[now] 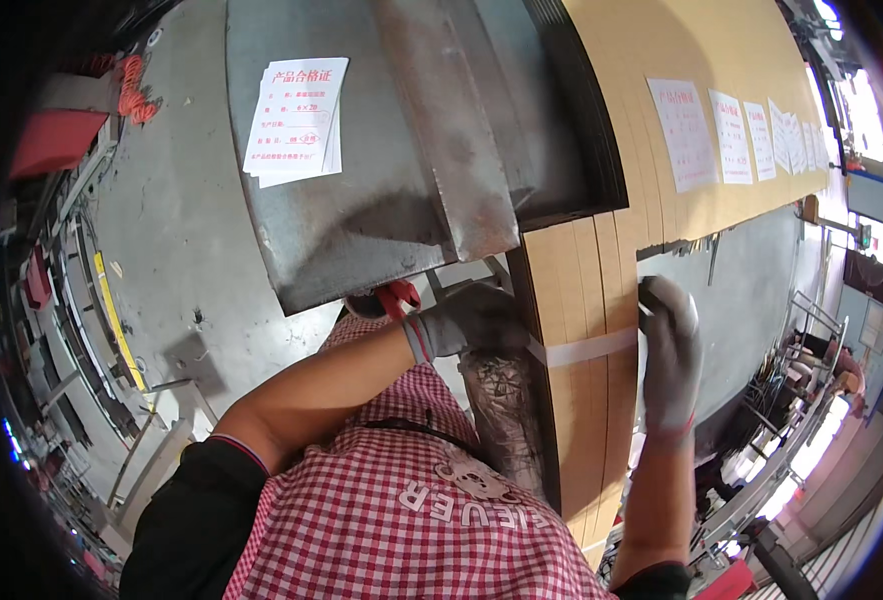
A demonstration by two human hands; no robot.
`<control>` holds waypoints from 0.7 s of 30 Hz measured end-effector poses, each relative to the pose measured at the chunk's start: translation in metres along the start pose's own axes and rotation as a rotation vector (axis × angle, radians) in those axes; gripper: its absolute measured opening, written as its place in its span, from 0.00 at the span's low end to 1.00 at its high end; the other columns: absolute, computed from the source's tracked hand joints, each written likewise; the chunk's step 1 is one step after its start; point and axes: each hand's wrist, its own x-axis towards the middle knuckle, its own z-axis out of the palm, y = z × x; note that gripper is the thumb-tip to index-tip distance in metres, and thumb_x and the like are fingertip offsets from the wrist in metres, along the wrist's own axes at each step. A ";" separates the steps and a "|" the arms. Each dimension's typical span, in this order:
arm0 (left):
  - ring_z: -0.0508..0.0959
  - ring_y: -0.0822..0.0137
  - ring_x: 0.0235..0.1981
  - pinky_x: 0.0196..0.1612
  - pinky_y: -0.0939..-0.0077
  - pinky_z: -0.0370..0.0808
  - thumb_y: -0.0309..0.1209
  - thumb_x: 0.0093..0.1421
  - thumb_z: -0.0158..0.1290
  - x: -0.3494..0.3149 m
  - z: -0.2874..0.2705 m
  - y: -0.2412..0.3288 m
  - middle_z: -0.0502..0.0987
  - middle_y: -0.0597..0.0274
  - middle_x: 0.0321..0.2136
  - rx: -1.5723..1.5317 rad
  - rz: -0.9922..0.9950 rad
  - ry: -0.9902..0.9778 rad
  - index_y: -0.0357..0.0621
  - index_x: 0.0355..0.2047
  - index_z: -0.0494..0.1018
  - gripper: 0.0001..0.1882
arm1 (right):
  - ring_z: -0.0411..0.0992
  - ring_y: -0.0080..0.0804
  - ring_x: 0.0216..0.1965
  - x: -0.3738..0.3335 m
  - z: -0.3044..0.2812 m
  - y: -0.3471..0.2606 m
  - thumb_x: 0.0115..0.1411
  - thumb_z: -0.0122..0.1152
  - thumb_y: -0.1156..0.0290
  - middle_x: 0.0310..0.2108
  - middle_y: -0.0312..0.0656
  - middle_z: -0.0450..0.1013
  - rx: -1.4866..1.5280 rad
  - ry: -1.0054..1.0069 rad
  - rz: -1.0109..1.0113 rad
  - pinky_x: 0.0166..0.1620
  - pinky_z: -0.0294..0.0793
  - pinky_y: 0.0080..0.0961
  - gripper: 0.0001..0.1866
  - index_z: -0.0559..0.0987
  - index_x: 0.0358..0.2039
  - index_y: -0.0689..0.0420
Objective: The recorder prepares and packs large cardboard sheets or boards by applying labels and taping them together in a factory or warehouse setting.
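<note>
A row of flat brown cardboard cartons (583, 420) stands on edge in front of me, with a white strap (591, 347) across it. My left hand (473, 322), in a grey glove, reaches to the left side of the cartons at the strap's height. Its fingers are in deep shadow there, so their pose is hidden. On the opposite side, my right hand (669, 345), also gloved in grey, is close against the cartons. Its fingers are bent toward them, and whatever they hold is hidden. Below my left hand hangs a crumpled, clear plastic-wrapped bundle (503, 405).
A grey metal surface with a raised strip (451, 130) lies ahead, bearing printed paper slips (296, 120). More cartons (611, 60) with white labels (683, 135) extend to the far right. Orange cord (134, 90) lies at far left; metal racks (821, 330) stand right.
</note>
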 end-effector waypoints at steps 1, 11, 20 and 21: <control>0.77 0.69 0.38 0.45 0.73 0.73 0.34 0.54 0.59 -0.002 0.001 -0.002 0.79 0.57 0.36 -0.007 0.071 0.116 0.37 0.40 0.74 0.16 | 0.69 0.35 0.48 -0.014 0.036 -0.024 0.55 0.56 0.73 0.55 0.50 0.62 -0.309 0.070 -0.226 0.47 0.71 0.32 0.25 0.66 0.54 0.62; 0.72 0.58 0.18 0.23 0.63 0.65 0.39 0.54 0.56 -0.039 0.007 0.192 0.71 0.56 0.16 0.617 0.148 -0.139 0.43 0.20 0.72 0.14 | 0.65 0.50 0.51 -0.025 0.066 -0.006 0.46 0.65 0.66 0.52 0.52 0.65 -0.745 0.243 -0.448 0.51 0.64 0.44 0.28 0.69 0.48 0.60; 0.70 0.59 0.53 0.58 0.63 0.61 0.53 0.57 0.49 0.025 0.021 0.154 0.76 0.58 0.45 1.171 0.543 0.007 0.48 0.34 0.79 0.22 | 0.75 0.33 0.37 0.003 -0.048 -0.073 0.52 0.57 0.73 0.30 0.44 0.76 -0.332 -0.290 -0.125 0.58 0.61 0.36 0.07 0.78 0.31 0.62; 0.70 0.61 0.53 0.58 0.64 0.61 0.52 0.57 0.49 0.026 0.018 0.155 0.76 0.60 0.45 1.148 0.581 0.010 0.49 0.36 0.79 0.21 | 0.76 0.35 0.33 0.009 -0.049 -0.084 0.51 0.57 0.72 0.24 0.42 0.76 -0.654 -0.542 -0.146 0.58 0.59 0.39 0.05 0.79 0.26 0.59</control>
